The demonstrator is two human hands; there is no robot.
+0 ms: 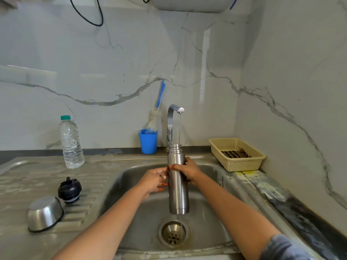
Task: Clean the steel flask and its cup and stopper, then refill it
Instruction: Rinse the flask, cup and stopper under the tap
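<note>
Steel flask upright under tap, right hand around it

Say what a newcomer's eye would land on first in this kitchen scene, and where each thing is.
The steel flask stands upright over the sink, with water from the tap running into its open mouth. The right hand grips it and the left hand touches its side. On the draining board at left sit the black stopper and the overturned steel cup.
</note>
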